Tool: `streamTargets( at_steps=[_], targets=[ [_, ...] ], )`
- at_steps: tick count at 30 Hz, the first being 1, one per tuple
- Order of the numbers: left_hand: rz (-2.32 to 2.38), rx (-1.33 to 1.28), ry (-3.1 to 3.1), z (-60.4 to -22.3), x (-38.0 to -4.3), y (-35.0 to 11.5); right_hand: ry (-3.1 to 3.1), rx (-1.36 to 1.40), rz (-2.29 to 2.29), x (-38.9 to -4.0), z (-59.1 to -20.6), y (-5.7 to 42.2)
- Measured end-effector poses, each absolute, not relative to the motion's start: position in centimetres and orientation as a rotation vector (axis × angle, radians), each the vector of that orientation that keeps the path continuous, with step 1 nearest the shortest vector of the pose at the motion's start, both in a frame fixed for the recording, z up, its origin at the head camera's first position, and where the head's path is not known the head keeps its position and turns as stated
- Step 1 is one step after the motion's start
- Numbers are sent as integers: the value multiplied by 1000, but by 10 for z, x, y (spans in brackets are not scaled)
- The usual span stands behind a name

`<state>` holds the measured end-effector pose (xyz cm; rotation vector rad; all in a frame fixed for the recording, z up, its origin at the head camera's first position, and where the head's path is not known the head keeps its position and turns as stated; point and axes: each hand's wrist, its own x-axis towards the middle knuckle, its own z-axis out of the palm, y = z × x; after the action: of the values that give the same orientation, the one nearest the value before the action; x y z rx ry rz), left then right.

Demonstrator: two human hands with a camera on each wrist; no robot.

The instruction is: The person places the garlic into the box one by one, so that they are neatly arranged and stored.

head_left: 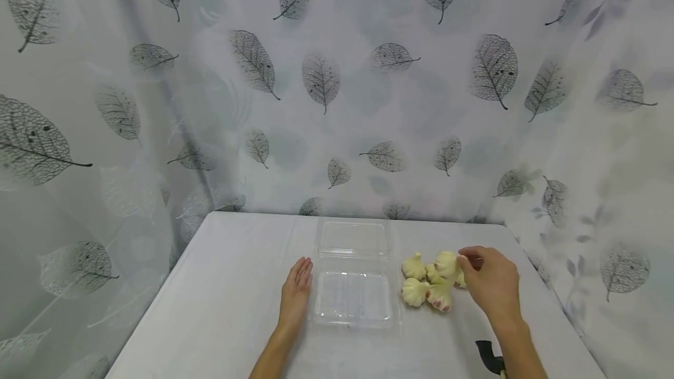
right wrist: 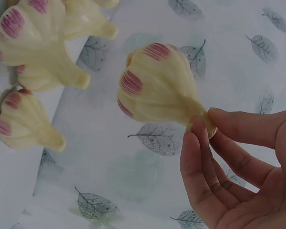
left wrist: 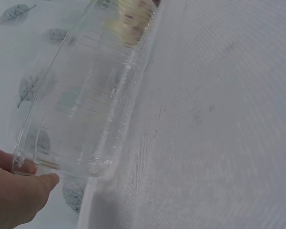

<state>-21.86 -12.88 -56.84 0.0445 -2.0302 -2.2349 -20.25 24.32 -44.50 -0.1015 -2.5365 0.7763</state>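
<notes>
While your right grip (head_left: 489, 279) pinches one garlic bulb (right wrist: 157, 86) by its stem, the other bulbs (head_left: 415, 292) sit clustered on the worktop (head_left: 210, 309), just left of that grip. Your left grip (head_left: 296, 297) is wide, its fingers straight beside the left edge of the clear box (head_left: 354, 300); you cannot tell whether they press it. That box lies between your two grips, nearer the left, its lid (head_left: 354, 237) folded back. Beyond both grips hangs a leaf-printed curtain (head_left: 358, 86).
</notes>
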Motion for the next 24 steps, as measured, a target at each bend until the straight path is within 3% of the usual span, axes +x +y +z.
streamTargets(
  at_steps=[24],
  targets=[
    [-2241, 48, -2004, -570, -221, -126, -2545, 31, 848, -216, -453, 207]
  ],
)
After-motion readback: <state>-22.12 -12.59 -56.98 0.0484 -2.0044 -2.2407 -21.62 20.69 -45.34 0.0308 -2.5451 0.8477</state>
